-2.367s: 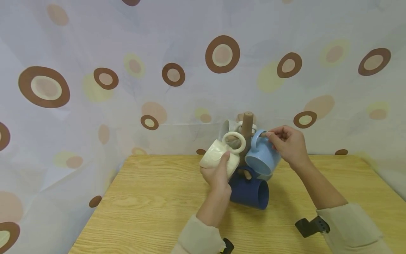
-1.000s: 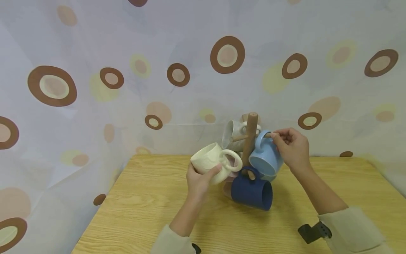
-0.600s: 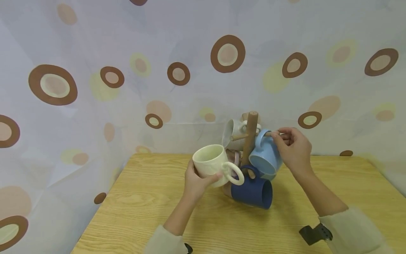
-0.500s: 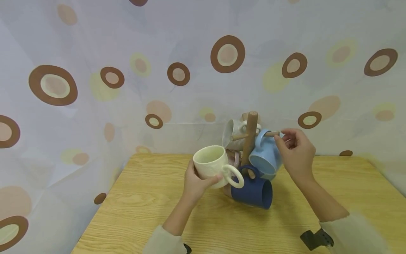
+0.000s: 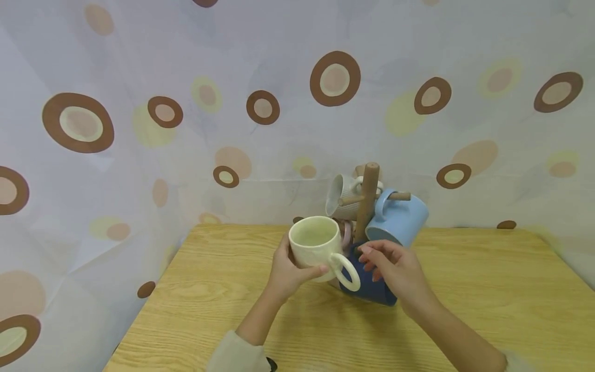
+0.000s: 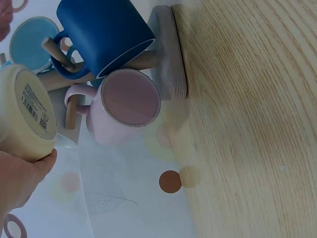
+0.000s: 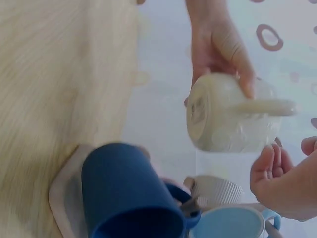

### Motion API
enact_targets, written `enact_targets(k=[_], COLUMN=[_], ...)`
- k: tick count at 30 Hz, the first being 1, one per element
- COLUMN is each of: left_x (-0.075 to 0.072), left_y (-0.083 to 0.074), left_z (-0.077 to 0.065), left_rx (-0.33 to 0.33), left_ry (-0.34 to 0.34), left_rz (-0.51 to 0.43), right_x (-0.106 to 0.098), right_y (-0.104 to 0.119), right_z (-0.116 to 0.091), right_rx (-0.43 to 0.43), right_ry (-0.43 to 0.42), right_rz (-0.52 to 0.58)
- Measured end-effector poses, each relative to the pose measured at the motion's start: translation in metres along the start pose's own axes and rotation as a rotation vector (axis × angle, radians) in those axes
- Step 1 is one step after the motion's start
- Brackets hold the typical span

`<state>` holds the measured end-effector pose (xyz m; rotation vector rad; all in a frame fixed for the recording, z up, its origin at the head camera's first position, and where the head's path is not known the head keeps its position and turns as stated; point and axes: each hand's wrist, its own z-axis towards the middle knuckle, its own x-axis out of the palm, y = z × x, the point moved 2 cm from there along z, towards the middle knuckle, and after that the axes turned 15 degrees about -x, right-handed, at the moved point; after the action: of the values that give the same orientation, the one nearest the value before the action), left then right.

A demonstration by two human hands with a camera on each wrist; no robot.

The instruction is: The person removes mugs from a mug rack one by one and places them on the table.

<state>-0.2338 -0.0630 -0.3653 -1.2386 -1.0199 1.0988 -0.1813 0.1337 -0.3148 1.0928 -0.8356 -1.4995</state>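
Note:
My left hand (image 5: 284, 274) grips a cream mug (image 5: 312, 257) around its body, thumb near the handle. The mug is upright above the table, in front of a wooden mug rack (image 5: 370, 178), its round handle towards the right. My right hand (image 5: 402, 274) hovers just right of that handle, fingers loosely bent and holding nothing, partly covering a dark blue mug (image 5: 362, 289) on a low peg. From the upper right peg hangs a light blue mug (image 5: 406, 217). The left wrist view shows the cream mug's base with a printed label.
A white ribbed mug (image 5: 341, 199) hangs at the rack's back left. Below it hangs a pink mug (image 6: 106, 126), mostly hidden in the head view. One upper front peg (image 5: 350, 200) carries no mug. The rack's base (image 6: 168, 54) stands on the wooden table (image 5: 223, 289), near the patterned backdrop.
My left hand has drawn the cream mug leftward from the rack and turned it upright. My right hand has let go of the upper right peg and come down left towards the cream mug.

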Motion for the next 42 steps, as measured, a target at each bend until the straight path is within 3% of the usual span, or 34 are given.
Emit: enact_targets(k=[4,11,20,27,33,37,42], left_x=[0.002,0.003,0.004,0.006,0.009,0.013,0.017], left_y=[0.0,0.002,0.002,0.001,-0.001,-0.001,-0.001], left_z=[0.0,0.0,0.001,-0.001,-0.001,-0.001,-0.002], left_rx=[0.032,0.073,0.116,0.096,0.089,0.074,0.063], left_ry=[0.013,0.058,0.143,0.149,0.158,0.185,0.247], left_rz=[0.009,0.06,0.14,0.189,0.181,0.191,0.231], right_x=[0.006,0.008,0.013,0.012,0.014,0.013,0.008], right_y=[-0.002,-0.005,-0.006,-0.001,0.001,0.0,-0.004], right_z=[-0.005,-0.009,-0.011,-0.02,-0.023,-0.027,-0.035], right_rx=[0.125,0.144,0.191,0.226,0.214,0.2,0.266], right_ry=[0.127,0.343,0.489,0.503,0.464,0.44,0.414], right_rz=[0.147,0.268,0.336,0.365,0.349,0.288,0.296])
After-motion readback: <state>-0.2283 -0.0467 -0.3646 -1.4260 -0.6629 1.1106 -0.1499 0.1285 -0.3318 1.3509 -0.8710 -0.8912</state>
